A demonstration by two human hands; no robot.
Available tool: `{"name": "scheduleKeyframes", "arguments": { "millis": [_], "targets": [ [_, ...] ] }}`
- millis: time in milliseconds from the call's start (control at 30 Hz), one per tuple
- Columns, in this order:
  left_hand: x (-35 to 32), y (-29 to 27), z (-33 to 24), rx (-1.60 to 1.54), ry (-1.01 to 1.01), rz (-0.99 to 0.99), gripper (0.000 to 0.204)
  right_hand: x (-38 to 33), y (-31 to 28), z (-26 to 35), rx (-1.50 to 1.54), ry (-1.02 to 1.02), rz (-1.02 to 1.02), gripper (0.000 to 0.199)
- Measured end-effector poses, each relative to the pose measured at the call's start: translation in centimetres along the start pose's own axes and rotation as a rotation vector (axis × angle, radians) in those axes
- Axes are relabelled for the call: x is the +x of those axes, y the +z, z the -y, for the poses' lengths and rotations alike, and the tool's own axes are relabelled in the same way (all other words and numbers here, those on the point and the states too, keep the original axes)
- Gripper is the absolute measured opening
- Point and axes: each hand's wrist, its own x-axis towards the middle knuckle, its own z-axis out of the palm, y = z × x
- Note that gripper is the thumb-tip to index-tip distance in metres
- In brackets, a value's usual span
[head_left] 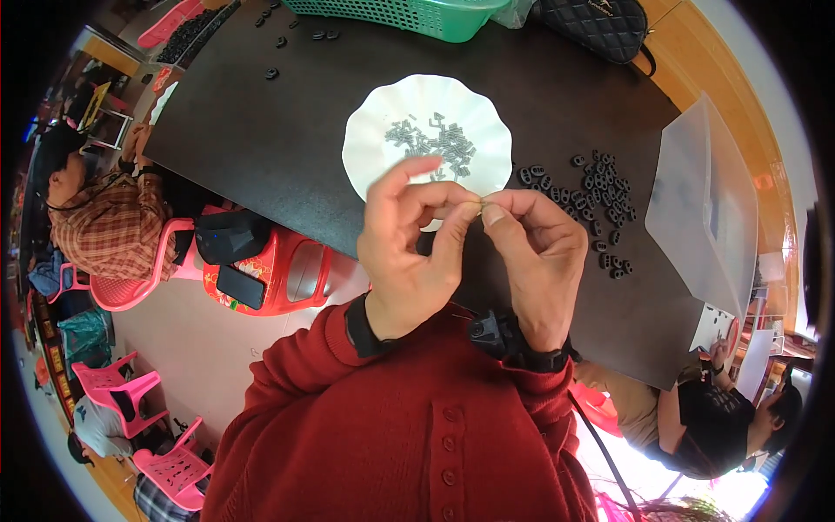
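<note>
Both hands raised together over the near edge of the dark bench (pixel 287 130). Left hand (pixel 409 252) and right hand (pixel 535 257) meet fingertip to fingertip, pinching one tiny part (pixel 477 204) between thumbs and forefingers; the part is mostly hidden, too small to tell its shape or colour. Other fingers on both hands curled in. Dark bands on both wrists, red sleeves below.

Just behind the hands, partly covered by them, sits a white scalloped dish (pixel 370 130) with a heap of small grey metal pieces (pixel 432 139) in its middle. Right of the dish, near the right hand, a loose scatter of small black plastic pieces (pixel 600 196) on the bench. A few more black bits lie at the far side near a green basket (pixel 409 13). Black quilted bag (pixel 600 26) at the far right corner. A translucent plastic sheet (pixel 704 200) rests on the bench's right end.

Off the bench: red stool (pixel 278 274) with a phone on it, pink chairs (pixel 130 387) lower left, one person seated at left, another at lower right.
</note>
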Motion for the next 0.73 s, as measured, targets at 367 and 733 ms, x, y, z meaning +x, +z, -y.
{"name": "scheduleKeyframes", "arguments": {
  "millis": [367,733],
  "targets": [
    [2.0,-1.7,-2.4,-0.527,-0.557,0.03,0.026,-0.2,0.9,0.4,-0.351,-0.452,-0.061,0.005],
    [2.0,-2.3,-2.4,-0.582,-0.667,0.054,0.018,-0.2,0.3,0.3,-0.118,-0.375,0.019,0.011]
  ]
}}
